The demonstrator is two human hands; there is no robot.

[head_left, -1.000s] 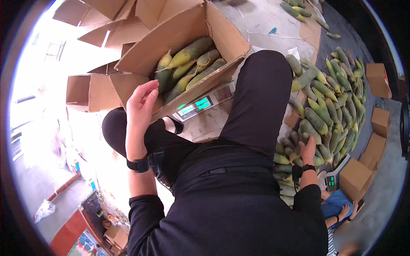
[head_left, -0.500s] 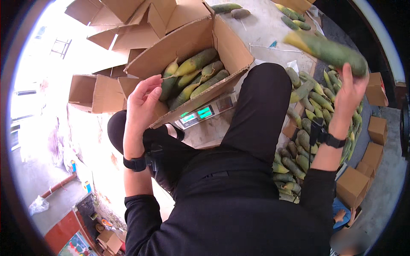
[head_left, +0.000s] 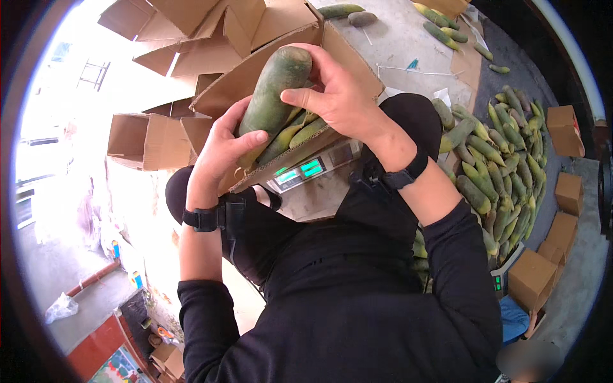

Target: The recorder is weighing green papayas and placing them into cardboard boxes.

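Over an open cardboard box [head_left: 354, 60] I hold a large green radish [head_left: 271, 92] with both hands. My right hand [head_left: 335, 92] wraps its upper end, thumb across the near side. My left hand [head_left: 227, 137] is closed round the lower part, whose tip is hidden by my fingers and the box wall. More green radishes [head_left: 306, 131] lie inside the box, partly covered by the held one and my hands. Under the box sits a digital scale [head_left: 316, 167] with a lit green display.
A big heap of green radishes [head_left: 504, 172] lies on my right. Unfilled cardboard boxes [head_left: 150, 140] stand at the left and back; small cartons [head_left: 530, 277] line the far right. A few radishes [head_left: 440, 35] rest on the floor ahead. Someone in a blue sleeve [head_left: 513, 317] is at lower right.
My right hand has swung left from above the heap, bringing the radish over the box. My left hand, which held nothing, now grips it too.
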